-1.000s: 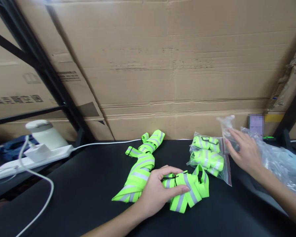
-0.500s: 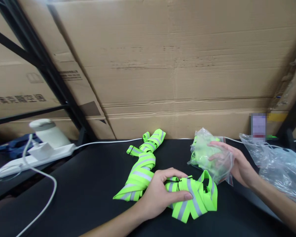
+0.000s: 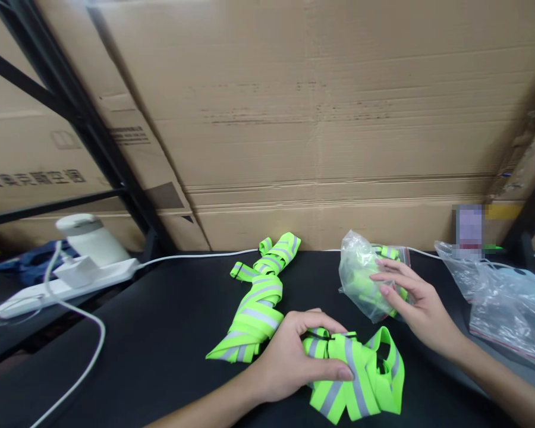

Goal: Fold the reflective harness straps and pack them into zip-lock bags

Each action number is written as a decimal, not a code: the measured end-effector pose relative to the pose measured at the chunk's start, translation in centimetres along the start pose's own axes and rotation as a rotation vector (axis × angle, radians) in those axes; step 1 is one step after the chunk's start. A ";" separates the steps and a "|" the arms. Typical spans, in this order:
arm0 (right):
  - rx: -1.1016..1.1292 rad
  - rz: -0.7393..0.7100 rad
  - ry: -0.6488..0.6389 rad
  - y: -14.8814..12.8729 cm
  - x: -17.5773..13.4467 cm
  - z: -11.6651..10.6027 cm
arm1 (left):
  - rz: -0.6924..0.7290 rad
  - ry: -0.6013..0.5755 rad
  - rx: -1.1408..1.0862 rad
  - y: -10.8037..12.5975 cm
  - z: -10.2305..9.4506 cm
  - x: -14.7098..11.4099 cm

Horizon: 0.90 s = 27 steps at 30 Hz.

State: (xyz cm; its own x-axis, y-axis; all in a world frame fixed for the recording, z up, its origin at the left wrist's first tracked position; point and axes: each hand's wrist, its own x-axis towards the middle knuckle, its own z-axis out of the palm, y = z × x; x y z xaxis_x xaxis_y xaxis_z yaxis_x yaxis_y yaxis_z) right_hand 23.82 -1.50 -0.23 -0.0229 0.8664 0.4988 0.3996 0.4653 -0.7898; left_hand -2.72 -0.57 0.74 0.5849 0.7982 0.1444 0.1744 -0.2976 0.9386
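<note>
My left hand [image 3: 296,359] is closed around a folded bundle of neon-green reflective straps [image 3: 356,371], grey stripes along them and a loop standing out at the right. Beyond it, to the right, is a clear plastic zip bag [image 3: 354,261] with more neon-green strapping inside. The fingers of my right hand [image 3: 412,297] are spread and slightly bent, their tips at the bag's right side. Left of my left hand, a second twisted bundle of the same reflective straps [image 3: 254,309] lies on the black tabletop [image 3: 160,333].
Empty clear plastic bags [image 3: 508,303] lie at the right edge. At the left are a white power strip [image 3: 66,288], its cable [image 3: 100,339] and a pale bottle [image 3: 93,238]. Cardboard [image 3: 316,119] forms the back wall, beside a black metal frame [image 3: 89,137].
The zip bag has shifted slightly left and turned, and my right hand's fingers have moved from within or behind its plastic to its outside. My left hand's bundle has come slightly nearer and right.
</note>
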 end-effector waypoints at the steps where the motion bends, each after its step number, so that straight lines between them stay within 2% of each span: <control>1: -0.092 -0.059 0.031 -0.2 0.0 -0.1 | -0.001 -0.004 -0.003 0.1 0.0 0.0; 4: -0.209 -0.126 0.071 -0.5 -0.1 -0.3 | -0.005 -0.019 -0.016 0.2 0.0 0.1; 9: -0.028 0.061 -0.031 -0.1 -0.8 0.3 | 0.021 -0.058 -0.042 0.3 0.0 0.0; 12: 0.092 0.126 -0.035 0.1 -1.1 0.9 | 0.021 -0.081 -0.050 0.3 0.0 -0.2; 16: 0.132 0.218 -0.030 -0.1 -1.1 1.1 | -0.002 -0.071 -0.041 0.2 0.1 -0.2; 23: 0.262 0.260 -0.234 -0.6 -1.1 1.4 | -0.003 -0.017 -0.014 0.1 0.2 0.0; 27: 0.189 0.261 -0.320 -0.5 -1.4 1.8 | -0.008 0.021 0.002 -0.1 0.2 0.1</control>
State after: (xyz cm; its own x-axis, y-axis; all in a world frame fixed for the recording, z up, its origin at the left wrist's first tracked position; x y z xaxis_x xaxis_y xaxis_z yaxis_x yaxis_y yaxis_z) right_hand 22.03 -2.60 -1.15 -0.2374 0.9578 0.1623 0.2558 0.2228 -0.9407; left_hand -2.49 -0.58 0.56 0.5664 0.8115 0.1440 0.1803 -0.2925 0.9391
